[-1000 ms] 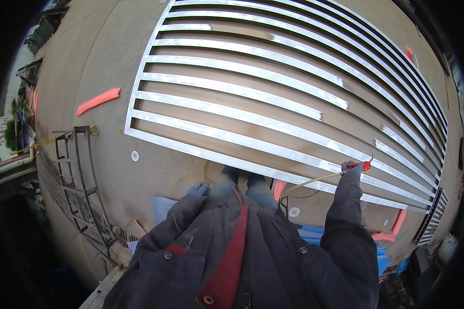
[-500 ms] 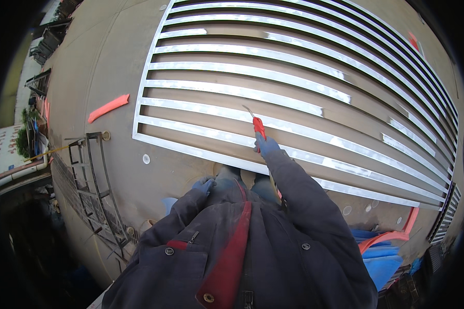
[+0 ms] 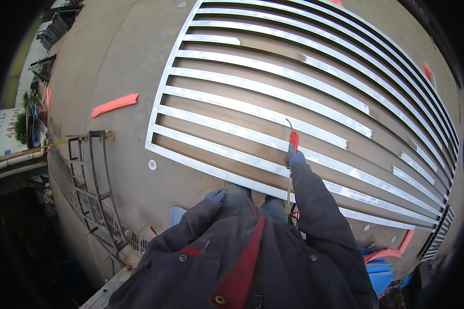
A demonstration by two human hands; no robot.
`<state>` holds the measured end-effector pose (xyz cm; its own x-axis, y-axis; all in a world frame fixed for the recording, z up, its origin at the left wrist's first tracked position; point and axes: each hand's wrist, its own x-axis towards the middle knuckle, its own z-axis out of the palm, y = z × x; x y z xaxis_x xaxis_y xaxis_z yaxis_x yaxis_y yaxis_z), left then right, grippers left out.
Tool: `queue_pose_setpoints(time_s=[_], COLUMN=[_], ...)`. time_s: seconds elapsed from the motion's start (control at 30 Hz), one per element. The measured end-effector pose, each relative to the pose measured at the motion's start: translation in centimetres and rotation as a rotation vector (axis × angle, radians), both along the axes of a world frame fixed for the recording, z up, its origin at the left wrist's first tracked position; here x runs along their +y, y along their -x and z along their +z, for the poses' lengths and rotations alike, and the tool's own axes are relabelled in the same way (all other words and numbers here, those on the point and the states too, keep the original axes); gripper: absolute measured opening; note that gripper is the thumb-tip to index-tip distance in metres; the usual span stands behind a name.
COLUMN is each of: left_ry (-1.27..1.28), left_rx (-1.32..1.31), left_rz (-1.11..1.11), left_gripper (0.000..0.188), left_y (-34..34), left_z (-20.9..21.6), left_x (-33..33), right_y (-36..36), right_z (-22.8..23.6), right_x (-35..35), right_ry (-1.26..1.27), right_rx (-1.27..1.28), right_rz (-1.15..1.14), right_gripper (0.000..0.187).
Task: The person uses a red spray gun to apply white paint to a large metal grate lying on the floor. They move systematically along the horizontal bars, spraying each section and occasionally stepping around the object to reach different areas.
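Note:
A large metal frame with parallel bars [image 3: 227,102] lies across the ground in front of me, silvery white and shiny. Several bars seem to break off partway, where their surface blends with the brown ground. In my right hand [image 3: 295,156], gloved in blue, is a red air blow gun [image 3: 294,139] with a thin bent nozzle. It points away from me over the bars nearest me, and a thin hose [image 3: 290,186] hangs below the hand. My left hand [image 3: 215,196], also in a blue glove, hangs beside my leg with loose fingers and nothing visible in it.
A pinkish-orange strip [image 3: 115,105] lies on the ground left of the frame. Farther left stands a dark metal rack [image 3: 99,170]. At the lower right are blue sheets [image 3: 380,278], another orange strip [image 3: 397,252] and a smaller slatted frame [image 3: 442,233].
My right hand has moved right along the bars with the blow gun, and its hose now shows. The view has shifted, so the frame sits farther right. My left hand stays by my leg.

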<state>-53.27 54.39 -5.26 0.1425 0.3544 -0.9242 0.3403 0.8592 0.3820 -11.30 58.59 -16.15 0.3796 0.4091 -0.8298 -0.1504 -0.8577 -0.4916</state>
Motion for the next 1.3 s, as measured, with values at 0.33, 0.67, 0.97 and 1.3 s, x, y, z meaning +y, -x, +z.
queue_pose_setpoints(time_s=[0.33, 0.67, 0.97, 1.3], left_ry=[-0.054, -0.019, -0.057, -0.051], left_rx=[-0.031, -0.1, -0.037, -0.01], left_rz=[0.133, 0.051, -0.027, 0.184], left_gripper=[0.034, 0.035, 0.037, 0.041], left_y=[11.2, 7.2, 4.7, 7.0], left_z=[-4.1, -5.9, -2.4, 1.1], left_x=[7.7, 9.2, 3.3, 2.2], right_y=[20.0, -12.4, -5.4, 16.2], right_z=[7.7, 6.4, -0.2, 4.5], right_x=[18.0, -1.0, 1.8, 17.2], right_ry=[-0.073, -0.057, 0.002, 0.029], right_rx=[0.407, 0.134, 0.25, 0.252], right_rz=[0.441, -0.717, -0.38, 0.135], right_gripper=[0.06, 0.071, 0.061, 0.062])
